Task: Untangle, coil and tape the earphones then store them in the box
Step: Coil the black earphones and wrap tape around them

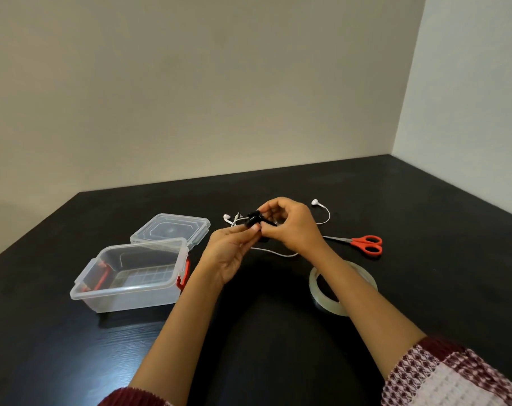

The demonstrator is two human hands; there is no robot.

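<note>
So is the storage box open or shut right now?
Open: the clear box has no cover on it, and its lid lies flat on the table just behind it.

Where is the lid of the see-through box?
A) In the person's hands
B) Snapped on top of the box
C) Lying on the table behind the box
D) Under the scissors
C: the lid lies flat on the table just behind the box, which stands open.
</note>
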